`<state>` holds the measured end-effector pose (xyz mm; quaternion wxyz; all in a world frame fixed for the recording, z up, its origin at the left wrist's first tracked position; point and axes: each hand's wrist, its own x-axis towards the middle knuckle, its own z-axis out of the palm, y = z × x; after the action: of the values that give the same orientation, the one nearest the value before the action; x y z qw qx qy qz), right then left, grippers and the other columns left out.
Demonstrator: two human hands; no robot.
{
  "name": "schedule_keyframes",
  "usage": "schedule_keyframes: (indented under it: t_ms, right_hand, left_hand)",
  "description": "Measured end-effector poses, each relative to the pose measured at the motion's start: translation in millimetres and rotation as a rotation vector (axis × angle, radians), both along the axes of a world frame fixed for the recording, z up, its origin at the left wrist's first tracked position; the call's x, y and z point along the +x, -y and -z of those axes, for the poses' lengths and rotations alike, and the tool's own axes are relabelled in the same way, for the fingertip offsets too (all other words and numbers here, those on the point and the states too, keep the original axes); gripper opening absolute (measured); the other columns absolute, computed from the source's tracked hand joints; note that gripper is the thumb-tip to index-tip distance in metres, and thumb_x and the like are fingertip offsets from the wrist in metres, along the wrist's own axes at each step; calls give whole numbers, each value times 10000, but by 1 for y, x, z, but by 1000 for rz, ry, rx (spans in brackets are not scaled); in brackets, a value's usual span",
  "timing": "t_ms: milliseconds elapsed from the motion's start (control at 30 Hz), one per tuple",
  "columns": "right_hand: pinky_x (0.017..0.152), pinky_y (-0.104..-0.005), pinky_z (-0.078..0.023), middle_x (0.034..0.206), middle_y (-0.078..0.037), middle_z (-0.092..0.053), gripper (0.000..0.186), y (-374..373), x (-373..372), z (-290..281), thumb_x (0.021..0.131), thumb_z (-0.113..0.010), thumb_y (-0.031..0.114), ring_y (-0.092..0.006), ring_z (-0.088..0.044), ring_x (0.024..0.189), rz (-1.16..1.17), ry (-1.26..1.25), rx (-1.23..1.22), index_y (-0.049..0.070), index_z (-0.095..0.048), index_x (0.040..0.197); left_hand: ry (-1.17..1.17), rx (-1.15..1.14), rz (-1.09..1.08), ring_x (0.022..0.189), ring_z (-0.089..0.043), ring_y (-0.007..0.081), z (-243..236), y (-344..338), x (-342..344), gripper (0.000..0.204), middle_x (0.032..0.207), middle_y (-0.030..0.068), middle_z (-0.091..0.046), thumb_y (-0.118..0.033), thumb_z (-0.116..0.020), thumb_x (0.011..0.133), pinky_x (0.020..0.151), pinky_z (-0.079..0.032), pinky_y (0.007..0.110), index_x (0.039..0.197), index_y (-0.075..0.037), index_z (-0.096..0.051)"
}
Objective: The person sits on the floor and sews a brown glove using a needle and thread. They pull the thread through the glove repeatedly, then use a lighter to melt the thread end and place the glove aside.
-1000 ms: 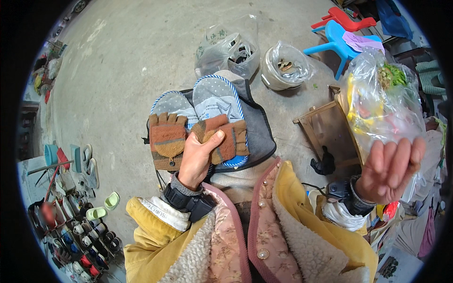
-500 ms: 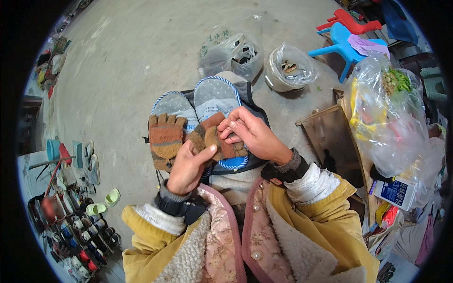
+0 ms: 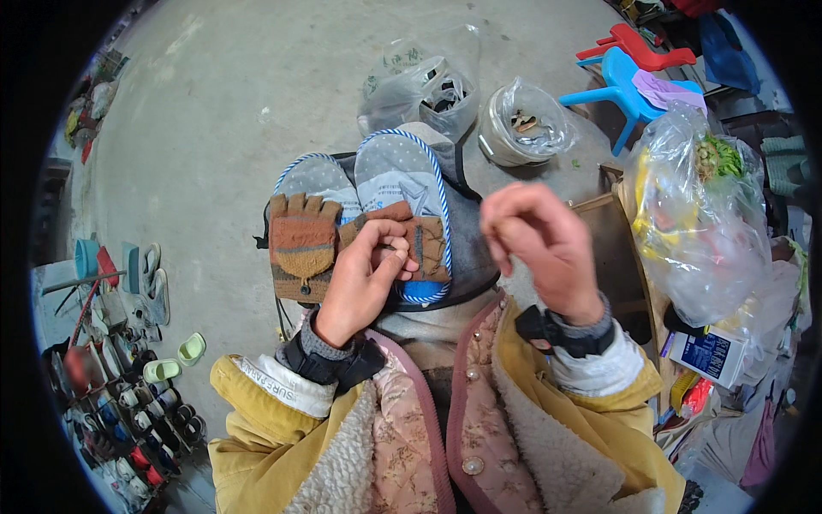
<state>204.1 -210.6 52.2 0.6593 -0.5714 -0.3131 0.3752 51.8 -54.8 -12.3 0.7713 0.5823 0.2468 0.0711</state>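
Note:
My left hand (image 3: 368, 278) is closed on the right-hand brown-and-orange fingerless glove (image 3: 428, 257); its fingers curl over the knit. The matching glove (image 3: 304, 236) lies flat to the left, a dark button on it. Both rest on two grey dotted slippers (image 3: 398, 163) with blue-striped edging, on a dark grey cloth (image 3: 473, 231) at my lap. My right hand (image 3: 535, 248) is raised right of the slippers, fingers curled with tips close together, slightly blurred; whether they pinch something small I cannot make out.
At my right stand a wooden table (image 3: 649, 317) piled with plastic bags (image 3: 693, 214), and blue (image 3: 625, 94) and red (image 3: 642, 47) chairs. Ahead are a bagged bucket (image 3: 514, 141) and a bag (image 3: 402, 111) on the floor. A shoe rack (image 3: 128, 428) and pale-green slippers (image 3: 163, 368) are at left.
My right hand has come away from the glove, moving right from where it was half a second ago. My left hand's fingers now curl further over the glove.

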Motion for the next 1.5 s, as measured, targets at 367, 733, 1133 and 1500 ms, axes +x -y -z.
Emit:
schedule_keyframes:
  t_ms: [367,733,1133,1500]
  right_hand:
    - [529,-341,-552,838,-234,-576,91,7,-12,-71,961,-498,67,-243,-613,563,-1,55,493,-8,-457,993]
    - [755,-583,-515,766,-240,-633,94,10,-35,-78,919,-584,71,-346,-660,682,-228,-49,469,-14,-544,911]
    - [503,-203,-447,759,-42,-602,64,-40,-32,-1,934,-520,23,-51,-548,574,48,25,-161,-13,-549,978]
    - [663,-353,-476,852,-155,-565,163,-51,-15,51,774,-584,-70,-322,-583,757,-95,839,-126,-15,-624,921]
  left_hand:
    - [50,-46,-85,599,-574,78,-8,-13,-6,148,751,29,-601,-139,-531,966,524,-456,196,959,4,-572]
    - [178,-1282,-24,1025,-617,234,-11,-6,-2,370,1138,139,-612,-309,-401,1019,1019,-436,452,1185,-4,-529]
    - [76,-349,-59,507,-437,60,-16,-17,-16,188,589,-35,-443,-156,-503,983,599,-504,278,916,4,-575]
    - [90,85,-39,515,-399,8,-17,-23,-4,173,634,-52,-492,-171,-542,968,462,-316,185,915,-22,-613]
